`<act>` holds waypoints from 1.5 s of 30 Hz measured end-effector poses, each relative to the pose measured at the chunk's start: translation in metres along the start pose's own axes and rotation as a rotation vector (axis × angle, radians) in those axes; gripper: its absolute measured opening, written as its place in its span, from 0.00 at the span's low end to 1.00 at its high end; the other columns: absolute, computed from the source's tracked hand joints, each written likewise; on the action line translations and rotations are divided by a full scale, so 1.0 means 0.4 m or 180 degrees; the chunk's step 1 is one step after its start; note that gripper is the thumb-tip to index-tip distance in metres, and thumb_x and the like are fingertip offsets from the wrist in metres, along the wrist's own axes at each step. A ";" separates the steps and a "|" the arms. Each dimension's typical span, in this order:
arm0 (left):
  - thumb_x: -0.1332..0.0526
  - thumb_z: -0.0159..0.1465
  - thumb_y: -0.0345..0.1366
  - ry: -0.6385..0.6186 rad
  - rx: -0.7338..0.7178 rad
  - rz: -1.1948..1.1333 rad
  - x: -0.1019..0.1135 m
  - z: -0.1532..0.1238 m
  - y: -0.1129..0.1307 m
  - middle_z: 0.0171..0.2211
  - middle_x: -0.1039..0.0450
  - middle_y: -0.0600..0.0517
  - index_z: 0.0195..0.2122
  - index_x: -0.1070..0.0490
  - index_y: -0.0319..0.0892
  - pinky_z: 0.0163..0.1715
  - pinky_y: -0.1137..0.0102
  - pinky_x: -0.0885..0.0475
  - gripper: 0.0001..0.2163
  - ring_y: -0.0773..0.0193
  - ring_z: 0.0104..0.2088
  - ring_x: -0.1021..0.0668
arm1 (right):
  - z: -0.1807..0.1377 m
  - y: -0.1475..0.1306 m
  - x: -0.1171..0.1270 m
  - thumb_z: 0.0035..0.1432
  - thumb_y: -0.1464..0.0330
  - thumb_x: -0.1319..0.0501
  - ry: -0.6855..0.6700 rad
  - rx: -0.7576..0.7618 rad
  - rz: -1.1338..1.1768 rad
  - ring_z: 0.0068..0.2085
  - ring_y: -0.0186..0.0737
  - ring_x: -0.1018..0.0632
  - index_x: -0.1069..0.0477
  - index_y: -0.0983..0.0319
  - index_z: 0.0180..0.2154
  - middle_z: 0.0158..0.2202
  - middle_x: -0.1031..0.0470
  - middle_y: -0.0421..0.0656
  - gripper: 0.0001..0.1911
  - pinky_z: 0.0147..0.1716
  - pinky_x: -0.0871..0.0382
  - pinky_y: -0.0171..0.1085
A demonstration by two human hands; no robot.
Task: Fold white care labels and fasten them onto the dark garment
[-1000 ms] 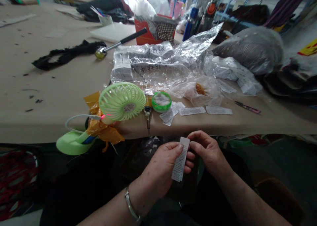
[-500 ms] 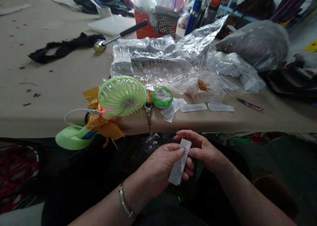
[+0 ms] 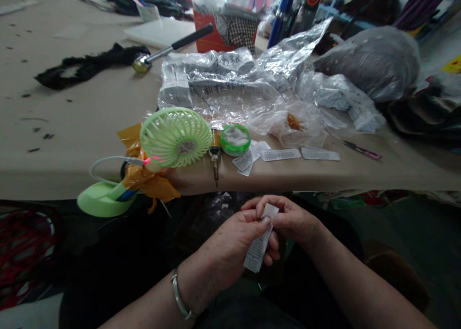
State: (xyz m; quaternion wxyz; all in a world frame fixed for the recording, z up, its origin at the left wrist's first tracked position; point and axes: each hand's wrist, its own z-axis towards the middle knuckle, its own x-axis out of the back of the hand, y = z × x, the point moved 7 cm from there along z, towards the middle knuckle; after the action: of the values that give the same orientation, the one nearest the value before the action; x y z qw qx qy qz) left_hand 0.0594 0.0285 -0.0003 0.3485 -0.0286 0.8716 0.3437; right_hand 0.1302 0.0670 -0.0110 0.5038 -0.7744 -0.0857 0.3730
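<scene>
A small stack of white printed fabric labels [image 3: 258,252] is pinched under the thumb of my left hand [image 3: 234,242], with the fingers curled behind it. My right hand [image 3: 291,218] is closed at the upper end of the labels, thumb and forefinger at their right edge. Both hands are above my lap, just below the table edge. More printed labels [image 3: 281,154] lie on the table ahead, beside a green round tub [image 3: 236,146] with white fluff in it. A soldering iron [image 3: 215,163] lies left of the tub, its tip toward me.
A green fan [image 3: 176,137], bound with brown tape [image 3: 147,182], overhangs the table's front edge. Thread snips [image 3: 362,150] lie at right. Plastic-wrapped label bundles [image 3: 219,89], a hammer [image 3: 173,48] and black fabric [image 3: 90,67] are farther back. A grey stuffed bag [image 3: 370,62] stands at back right.
My right hand has moved left and in, its thumb and fingers closing on the top of the labels. The left hand stays nearly in place, still holding them.
</scene>
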 end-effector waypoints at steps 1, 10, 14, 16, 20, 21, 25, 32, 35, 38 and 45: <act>0.43 0.62 0.39 -0.0008 -0.0025 0.0005 0.000 0.000 0.000 0.19 0.29 0.51 0.27 0.29 0.35 0.16 0.79 0.38 0.12 0.72 0.16 0.29 | -0.002 -0.002 -0.002 0.49 0.65 0.32 0.0033 -0.0010 -0.0083 0.44 0.41 0.23 0.27 0.61 0.36 0.49 0.27 0.45 0.11 0.42 0.28 0.38; 0.42 0.62 0.38 0.0378 -0.0324 -0.0084 0.030 -0.011 0.021 0.21 0.30 0.53 0.32 0.30 0.37 0.19 0.79 0.35 0.09 0.73 0.19 0.28 | -0.062 -0.121 -0.029 0.59 0.65 0.40 0.1232 0.1263 -0.3098 0.53 0.43 0.29 0.33 0.58 0.52 0.53 0.31 0.46 0.19 0.53 0.35 0.42; 0.42 0.62 0.37 0.0470 -0.0335 -0.0061 0.034 -0.011 0.023 0.21 0.30 0.53 0.33 0.30 0.36 0.20 0.78 0.33 0.08 0.72 0.19 0.28 | -0.067 -0.122 -0.053 0.60 0.66 0.42 0.1184 0.1514 -0.3872 0.54 0.43 0.30 0.34 0.61 0.52 0.52 0.31 0.49 0.18 0.53 0.35 0.41; 0.41 0.61 0.37 0.0496 -0.0327 -0.0070 0.036 -0.011 0.023 0.21 0.30 0.53 0.33 0.29 0.36 0.20 0.78 0.33 0.08 0.72 0.19 0.28 | -0.066 -0.119 -0.055 0.61 0.67 0.43 0.1196 0.1550 -0.3951 0.53 0.43 0.30 0.33 0.62 0.51 0.51 0.30 0.49 0.17 0.52 0.34 0.40; 0.41 0.61 0.38 0.0508 -0.0375 -0.0138 0.044 -0.012 0.024 0.22 0.30 0.53 0.32 0.30 0.37 0.20 0.77 0.33 0.08 0.72 0.20 0.28 | -0.062 -0.115 -0.049 0.61 0.67 0.43 0.1326 0.1479 -0.3682 0.53 0.42 0.29 0.34 0.60 0.52 0.51 0.30 0.47 0.18 0.53 0.36 0.40; 0.41 0.61 0.38 0.0499 -0.0413 -0.0156 0.045 -0.013 0.025 0.22 0.30 0.54 0.32 0.30 0.37 0.20 0.78 0.33 0.08 0.72 0.20 0.28 | -0.059 -0.112 -0.044 0.60 0.67 0.42 0.1368 0.1401 -0.3513 0.52 0.41 0.29 0.35 0.59 0.53 0.51 0.29 0.46 0.18 0.52 0.35 0.39; 0.41 0.62 0.41 0.0515 -0.0545 -0.0109 0.054 -0.020 0.033 0.23 0.30 0.54 0.34 0.29 0.37 0.20 0.78 0.35 0.11 0.73 0.19 0.29 | -0.038 -0.087 -0.013 0.60 0.65 0.41 0.1546 0.0945 -0.2304 0.40 0.35 0.24 0.31 0.57 0.46 0.40 0.25 0.40 0.12 0.40 0.31 0.33; 0.43 0.62 0.42 0.0807 -0.0625 0.0155 0.075 -0.040 0.041 0.22 0.30 0.54 0.33 0.31 0.38 0.20 0.77 0.37 0.11 0.73 0.19 0.31 | 0.021 -0.055 -0.004 0.54 0.64 0.37 0.1392 0.0524 -0.1177 0.26 0.29 0.29 0.29 0.61 0.30 0.25 0.29 0.36 0.07 0.29 0.34 0.29; 0.43 0.62 0.41 0.0900 -0.0671 0.0282 0.083 -0.048 0.048 0.21 0.30 0.54 0.31 0.31 0.38 0.21 0.76 0.37 0.11 0.71 0.19 0.31 | 0.039 -0.060 -0.021 0.52 0.63 0.36 0.1384 0.0522 -0.1176 0.24 0.31 0.30 0.30 0.61 0.28 0.23 0.30 0.37 0.09 0.25 0.35 0.31; 0.43 0.62 0.40 0.0998 -0.0930 0.0471 0.096 -0.060 0.070 0.22 0.30 0.54 0.30 0.30 0.38 0.25 0.75 0.35 0.10 0.70 0.23 0.30 | 0.054 -0.071 -0.050 0.52 0.63 0.37 0.1311 0.0557 -0.1256 0.24 0.32 0.31 0.32 0.61 0.27 0.22 0.31 0.37 0.09 0.24 0.35 0.31; 0.40 0.59 0.34 0.1520 -0.1679 0.0987 0.159 -0.117 0.122 0.30 0.25 0.53 0.32 0.24 0.41 0.34 0.73 0.33 0.05 0.65 0.32 0.27 | 0.083 -0.102 -0.111 0.55 0.67 0.41 0.1209 0.0724 -0.2343 0.25 0.30 0.35 0.32 0.62 0.27 0.22 0.36 0.36 0.07 0.24 0.40 0.30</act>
State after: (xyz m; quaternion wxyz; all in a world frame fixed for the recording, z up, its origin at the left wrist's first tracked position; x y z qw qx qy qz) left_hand -0.0304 0.0488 0.0123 0.0604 -0.0644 0.8038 0.5883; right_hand 0.0867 0.0876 0.0383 0.6923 -0.6866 -0.2205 0.0262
